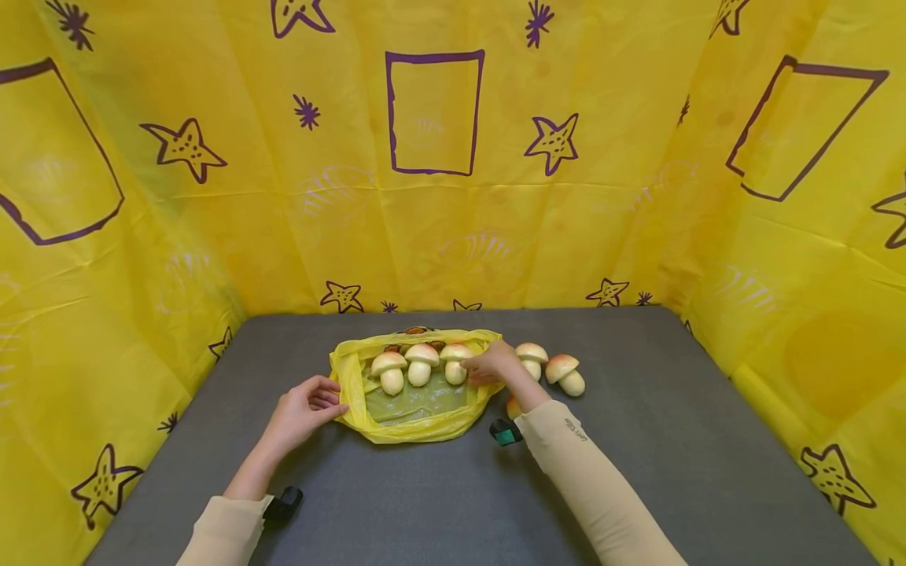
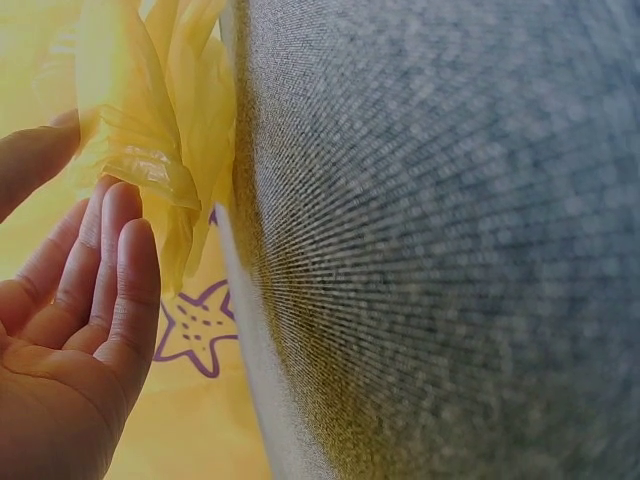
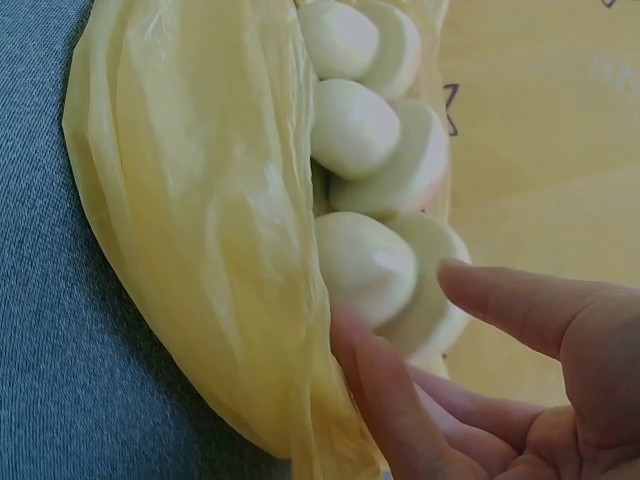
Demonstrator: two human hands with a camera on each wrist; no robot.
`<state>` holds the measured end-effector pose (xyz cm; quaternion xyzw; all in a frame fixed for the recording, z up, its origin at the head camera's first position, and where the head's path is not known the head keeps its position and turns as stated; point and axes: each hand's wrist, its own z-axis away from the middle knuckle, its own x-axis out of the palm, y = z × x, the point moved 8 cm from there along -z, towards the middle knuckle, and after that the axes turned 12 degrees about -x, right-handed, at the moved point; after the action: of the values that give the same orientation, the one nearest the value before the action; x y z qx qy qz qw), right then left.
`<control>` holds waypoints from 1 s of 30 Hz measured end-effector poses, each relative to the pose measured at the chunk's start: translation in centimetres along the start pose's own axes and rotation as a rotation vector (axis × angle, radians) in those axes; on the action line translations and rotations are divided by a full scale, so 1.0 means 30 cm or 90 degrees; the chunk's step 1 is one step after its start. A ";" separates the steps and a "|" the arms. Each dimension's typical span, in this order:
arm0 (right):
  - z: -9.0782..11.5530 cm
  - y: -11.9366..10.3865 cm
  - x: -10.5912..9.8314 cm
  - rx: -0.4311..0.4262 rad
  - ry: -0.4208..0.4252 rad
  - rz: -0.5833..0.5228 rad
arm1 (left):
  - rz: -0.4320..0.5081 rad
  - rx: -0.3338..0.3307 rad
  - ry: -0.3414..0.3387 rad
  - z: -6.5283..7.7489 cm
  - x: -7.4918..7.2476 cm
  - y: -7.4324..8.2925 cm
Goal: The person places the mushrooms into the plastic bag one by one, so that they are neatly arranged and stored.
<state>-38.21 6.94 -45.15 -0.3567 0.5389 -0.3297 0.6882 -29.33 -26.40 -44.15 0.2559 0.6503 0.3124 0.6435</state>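
Observation:
A yellow plastic bag (image 1: 418, 434) lies on the table with its mouth spread wide. Three toy mushrooms (image 1: 420, 365) with pale stems and reddish caps stand in a row inside it. My left hand (image 1: 306, 410) is at the bag's left edge, its thumb and fingertips touching the plastic with the fingers loosely extended. My right hand (image 1: 493, 363) reaches over the bag's right rim. Its thumb tip is right at the cap of the rightmost mushroom (image 3: 368, 265), and the other fingers are spread below it, partly hidden by the bag's rim.
Outside the bag, two mushrooms (image 1: 565, 374) lie to the right, and another mushroom (image 1: 513, 406) shows partly behind the right wrist. The grey table (image 1: 396, 503) is enclosed by yellow cloth walls (image 1: 439, 220) with starfish drawings. Both wrists carry dark camera mounts (image 1: 285, 503).

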 end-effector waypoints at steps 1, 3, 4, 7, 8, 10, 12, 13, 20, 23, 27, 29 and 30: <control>0.004 0.000 -0.004 0.001 0.000 -0.009 | 0.000 0.001 0.001 0.000 0.000 0.001; 0.013 -0.001 -0.012 0.003 -0.001 -0.028 | 0.000 0.001 0.001 0.000 0.000 0.001; 0.019 -0.002 -0.015 0.005 -0.003 -0.041 | 0.001 0.000 0.000 0.000 0.001 0.001; 0.035 -0.004 -0.019 0.009 -0.006 -0.103 | 0.001 0.000 0.002 0.001 0.001 0.001; 0.040 -0.007 -0.023 0.008 -0.006 -0.109 | 0.001 0.000 0.002 0.001 0.001 0.001; 0.050 -0.013 -0.032 0.001 -0.004 -0.120 | 0.000 0.000 0.004 0.001 0.001 0.001; 0.059 -0.019 -0.043 -0.005 -0.005 -0.120 | -0.002 0.000 0.005 0.001 0.002 0.000; 0.064 -0.022 -0.048 -0.008 -0.007 -0.115 | -0.003 -0.001 0.005 0.000 0.002 0.000; 0.094 -0.031 -0.084 -0.032 -0.028 -0.097 | -0.008 -0.007 0.006 -0.005 0.009 -0.003; 0.111 -0.035 -0.105 -0.044 -0.024 -0.082 | -0.011 -0.008 0.005 -0.005 0.011 -0.003; 0.130 -0.038 -0.128 -0.057 -0.018 -0.082 | -0.010 -0.006 0.004 -0.007 0.011 -0.001; 0.139 -0.039 -0.138 -0.064 -0.016 -0.081 | -0.011 -0.006 0.002 -0.008 0.012 0.001; 0.144 -0.039 -0.143 -0.064 -0.015 -0.083 | -0.011 -0.006 0.002 -0.008 0.012 0.001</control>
<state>-34.94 10.51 -41.28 -0.4293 0.5224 -0.3422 0.6525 -29.60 -26.13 -44.37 0.2464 0.6521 0.3107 0.6462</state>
